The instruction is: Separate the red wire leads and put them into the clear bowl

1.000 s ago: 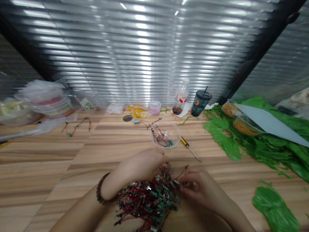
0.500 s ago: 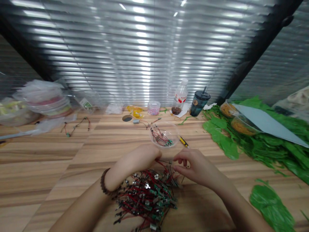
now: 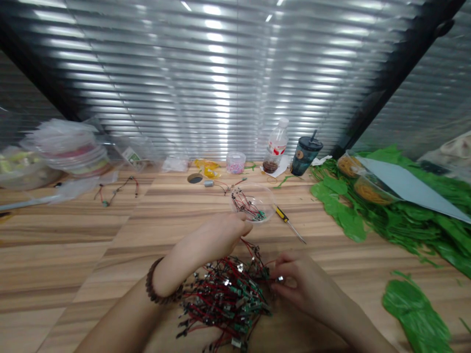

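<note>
A tangled heap of wired circuit boards [image 3: 228,299], with red and black leads and green boards, lies on the table in front of me. My left hand [image 3: 230,233], a brown beaded bracelet [image 3: 152,282] at its wrist, reaches over the heap's far side. Its fingers are closed on thin wires [image 3: 250,243] rising from the heap. At the heap's right edge my right hand [image 3: 300,274] pinches a wired piece with a small shiny metal part [image 3: 280,278]. Just beyond my left hand stands a clear round bowl [image 3: 271,198] holding several similar wired boards [image 3: 248,206].
A yellow-and-black screwdriver [image 3: 289,223] lies right of the bowl. Behind are a small motor [image 3: 209,183], a tub of pink beads [image 3: 235,163], a bottle [image 3: 275,147] and a dark cup [image 3: 306,156]. Green leaf-shaped pieces [image 3: 408,215] cover the right side; stacked plastic lids [image 3: 69,147] stand left.
My right hand has moved down toward me to the heap's right edge, uncovering the screwdriver's shaft. My left hand has shifted slightly up toward the bowl.
</note>
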`<action>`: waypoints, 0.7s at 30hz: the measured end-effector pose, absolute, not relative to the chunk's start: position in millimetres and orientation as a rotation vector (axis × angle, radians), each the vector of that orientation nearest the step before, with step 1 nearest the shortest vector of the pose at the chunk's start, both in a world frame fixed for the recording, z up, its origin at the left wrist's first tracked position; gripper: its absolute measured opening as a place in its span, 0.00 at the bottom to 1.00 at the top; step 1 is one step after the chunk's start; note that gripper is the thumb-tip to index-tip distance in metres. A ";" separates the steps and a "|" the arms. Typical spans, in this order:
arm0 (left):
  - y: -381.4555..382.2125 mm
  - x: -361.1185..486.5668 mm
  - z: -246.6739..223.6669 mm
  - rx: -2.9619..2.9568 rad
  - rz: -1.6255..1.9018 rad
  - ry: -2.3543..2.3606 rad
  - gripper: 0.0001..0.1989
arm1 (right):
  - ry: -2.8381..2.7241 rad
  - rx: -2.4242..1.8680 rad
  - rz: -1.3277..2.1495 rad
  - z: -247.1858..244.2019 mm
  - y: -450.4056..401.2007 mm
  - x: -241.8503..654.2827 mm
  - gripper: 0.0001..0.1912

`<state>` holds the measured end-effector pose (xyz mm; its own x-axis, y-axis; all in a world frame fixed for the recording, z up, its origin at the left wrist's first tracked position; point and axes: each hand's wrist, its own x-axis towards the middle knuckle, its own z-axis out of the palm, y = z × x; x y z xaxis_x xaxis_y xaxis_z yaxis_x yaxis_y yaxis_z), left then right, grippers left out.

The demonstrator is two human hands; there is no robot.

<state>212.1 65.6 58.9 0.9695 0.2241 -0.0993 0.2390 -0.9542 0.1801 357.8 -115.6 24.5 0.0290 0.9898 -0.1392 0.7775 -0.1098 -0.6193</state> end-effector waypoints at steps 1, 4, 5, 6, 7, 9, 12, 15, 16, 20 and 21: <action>64.8 212.6 60.0 2.944 -0.120 0.346 0.08 | -1.777 -1.938 0.766 24.5 -120.5 354.8 0.05; 61.9 214.3 64.0 2.982 -0.109 0.344 0.08 | -1.746 -1.975 0.740 19.5 -132.6 344.1 0.09; 60.9 214.6 65.2 2.990 -0.087 0.341 0.08 | -1.727 -2.001 0.744 16.4 -135.1 340.7 0.12; 60.2 214.9 66.4 2.993 -0.062 0.332 0.07 | -1.697 -2.031 0.757 12.8 -136.7 337.9 0.14; 59.6 215.0 67.4 2.993 -0.038 0.319 0.07 | -1.659 -2.059 0.769 9.1 -137.3 335.7 0.16; 58.9 215.2 69.0 2.993 0.000 0.283 0.07 | -1.578 -2.100 0.781 1.8 -136.3 333.5 0.18; 59.0 215.6 69.1 2.999 0.042 0.231 0.07 | -1.447 -2.082 0.822 -6.9 -131.9 334.1 0.10; 59.6 215.9 66.3 3.005 0.095 0.200 0.07 | -1.322 -2.080 0.858 -11.9 -127.7 337.0 0.04; 59.8 216.0 65.1 3.005 0.108 0.196 0.07 | -1.301 -2.100 0.831 -12.6 -126.5 338.3 0.04; 60.7 216.8 61.6 2.984 0.110 0.180 0.07 | -1.315 -2.188 0.598 -11.7 -118.7 343.7 0.14; 61.2 217.1 60.9 2.976 0.103 0.173 0.07 | -1.339 -2.180 0.577 -11.6 -115.6 344.6 0.14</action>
<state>217.1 61.2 60.9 0.9909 0.1205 0.0596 0.1096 -0.9808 0.1616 344.6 -115.6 -11.6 0.4228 0.9019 -0.0883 0.6838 -0.3815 -0.6220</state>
